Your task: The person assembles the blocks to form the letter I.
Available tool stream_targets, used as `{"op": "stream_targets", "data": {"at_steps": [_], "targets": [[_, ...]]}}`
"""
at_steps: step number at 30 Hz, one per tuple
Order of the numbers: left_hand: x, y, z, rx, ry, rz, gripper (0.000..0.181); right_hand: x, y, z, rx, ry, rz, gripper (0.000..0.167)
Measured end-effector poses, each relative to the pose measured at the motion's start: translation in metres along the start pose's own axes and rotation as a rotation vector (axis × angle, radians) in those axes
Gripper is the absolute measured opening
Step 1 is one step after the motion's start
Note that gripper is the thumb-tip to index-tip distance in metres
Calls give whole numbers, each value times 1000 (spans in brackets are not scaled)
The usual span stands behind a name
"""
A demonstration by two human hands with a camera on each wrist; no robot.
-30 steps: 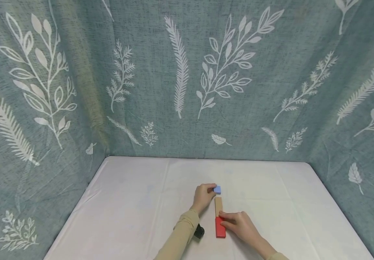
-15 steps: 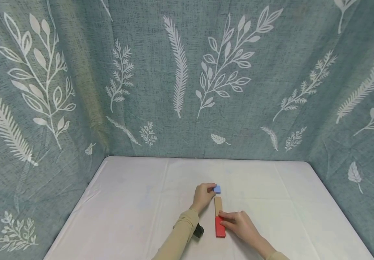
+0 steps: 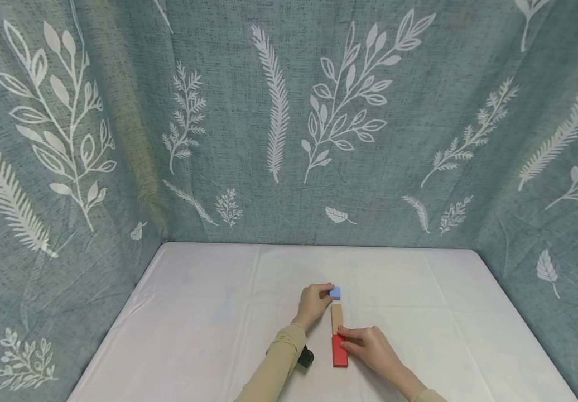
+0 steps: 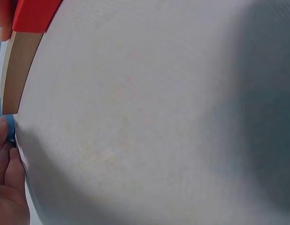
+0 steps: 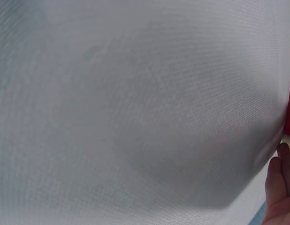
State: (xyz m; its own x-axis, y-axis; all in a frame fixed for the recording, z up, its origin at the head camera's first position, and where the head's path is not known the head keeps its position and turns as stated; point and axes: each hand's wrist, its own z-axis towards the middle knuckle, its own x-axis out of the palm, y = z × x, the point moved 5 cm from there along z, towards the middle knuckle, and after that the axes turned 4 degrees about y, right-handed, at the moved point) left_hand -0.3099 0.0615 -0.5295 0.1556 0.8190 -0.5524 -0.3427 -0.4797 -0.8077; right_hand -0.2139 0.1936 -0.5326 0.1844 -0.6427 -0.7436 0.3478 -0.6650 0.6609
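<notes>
Between its thumb and forefinger the left hand [image 3: 312,305] pinches a small blue block [image 3: 335,293], seen also as a blue piece [image 4: 10,127] in the left wrist view. Just nearer than the blue block lies a bare wooden block [image 3: 336,319], with a small gap between them. A red block [image 3: 340,352] adjoins the near end of the wooden one, in line with it. The right hand [image 3: 375,352] has thumb and forefinger at the red block's right side, near the seam with the wood; its other fingers are partly hidden.
A black object [image 3: 306,357] shows beside the left forearm, partly covered by the sleeve. The white tabletop [image 3: 208,312] spreads around the blocks, and a green curtain [image 3: 289,212] with white leaf patterns stands behind it and at both sides.
</notes>
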Motion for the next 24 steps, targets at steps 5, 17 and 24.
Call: {"op": "stream_targets", "data": {"at_steps": [5,17,24], "targets": [[2,2,0,-26,19,-2,30,-1,0,0,-1,-2,-12,31],[-1,-1,-3,-16,-6,14,30,1,2,2,-24,6,5,30],[-1,-1,-2,-39,-2,-7,31,0,0,1,-20,10,3,29]]}}
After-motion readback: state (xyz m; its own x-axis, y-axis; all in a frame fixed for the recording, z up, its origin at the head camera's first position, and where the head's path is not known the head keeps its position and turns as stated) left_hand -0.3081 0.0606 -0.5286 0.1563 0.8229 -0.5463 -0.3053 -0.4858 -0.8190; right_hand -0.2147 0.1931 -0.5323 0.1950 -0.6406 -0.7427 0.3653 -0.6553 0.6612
